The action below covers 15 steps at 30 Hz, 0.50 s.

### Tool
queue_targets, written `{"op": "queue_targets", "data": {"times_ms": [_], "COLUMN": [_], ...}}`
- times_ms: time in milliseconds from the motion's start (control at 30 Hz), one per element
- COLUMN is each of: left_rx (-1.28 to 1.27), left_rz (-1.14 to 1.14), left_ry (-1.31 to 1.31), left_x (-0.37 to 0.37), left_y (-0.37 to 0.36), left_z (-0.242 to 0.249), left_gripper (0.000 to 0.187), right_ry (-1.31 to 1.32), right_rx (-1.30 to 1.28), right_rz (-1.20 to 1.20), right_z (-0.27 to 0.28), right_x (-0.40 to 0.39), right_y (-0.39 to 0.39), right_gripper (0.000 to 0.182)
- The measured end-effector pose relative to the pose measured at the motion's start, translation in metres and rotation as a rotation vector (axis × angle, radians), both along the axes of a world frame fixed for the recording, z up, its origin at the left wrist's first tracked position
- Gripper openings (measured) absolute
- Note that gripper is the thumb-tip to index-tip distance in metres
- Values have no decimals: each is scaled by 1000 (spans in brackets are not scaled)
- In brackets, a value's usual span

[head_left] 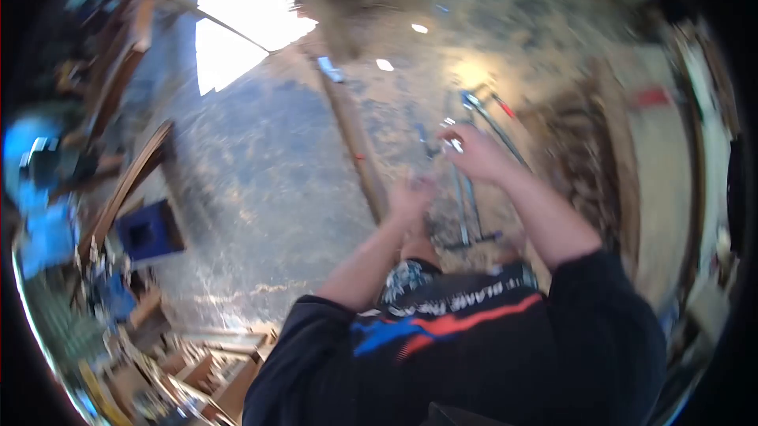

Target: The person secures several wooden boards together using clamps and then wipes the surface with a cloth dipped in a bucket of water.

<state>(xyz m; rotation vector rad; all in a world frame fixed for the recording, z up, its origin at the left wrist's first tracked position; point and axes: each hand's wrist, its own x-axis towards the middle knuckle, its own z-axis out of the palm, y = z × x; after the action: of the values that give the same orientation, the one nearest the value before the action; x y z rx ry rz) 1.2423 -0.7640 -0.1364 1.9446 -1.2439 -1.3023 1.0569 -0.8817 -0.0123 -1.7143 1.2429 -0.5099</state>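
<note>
My right hand [478, 153] is raised in front of me, its fingers curled together. A small shiny piece shows at the fingertips, too blurred to name. Lower and to the left is my left hand [412, 195], smeared by motion, so its fingers do not show clearly. Beneath and beyond my right hand lies a long metal bar clamp [500, 132] with a red handle [503, 105]. A second long metal tool [464, 209], seemingly another clamp, lies on the floor between my forearms.
A long wooden beam [347, 130] runs along the dusty concrete floor [253, 165]. A blue box [150, 231] and leaning boards [130, 181] stand left. Wood offcuts [213, 379] fill the lower left. Another timber [620, 157] lies right. Bright light enters at the top.
</note>
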Motion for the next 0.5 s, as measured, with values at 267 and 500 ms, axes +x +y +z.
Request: {"op": "queue_targets", "data": {"times_ms": [267, 500], "left_rx": [-62, 514], "left_rz": [11, -101], "left_ry": [-229, -513], "left_x": [231, 286], "left_y": [35, 128], "left_z": [74, 17], "left_gripper": [48, 54], "right_ry": [527, 494], "right_rx": [177, 704], "right_rz": [-97, -595], "right_z": [64, -11], "right_x": [-176, -308], "right_y": [52, 214], "right_gripper": [20, 18]}}
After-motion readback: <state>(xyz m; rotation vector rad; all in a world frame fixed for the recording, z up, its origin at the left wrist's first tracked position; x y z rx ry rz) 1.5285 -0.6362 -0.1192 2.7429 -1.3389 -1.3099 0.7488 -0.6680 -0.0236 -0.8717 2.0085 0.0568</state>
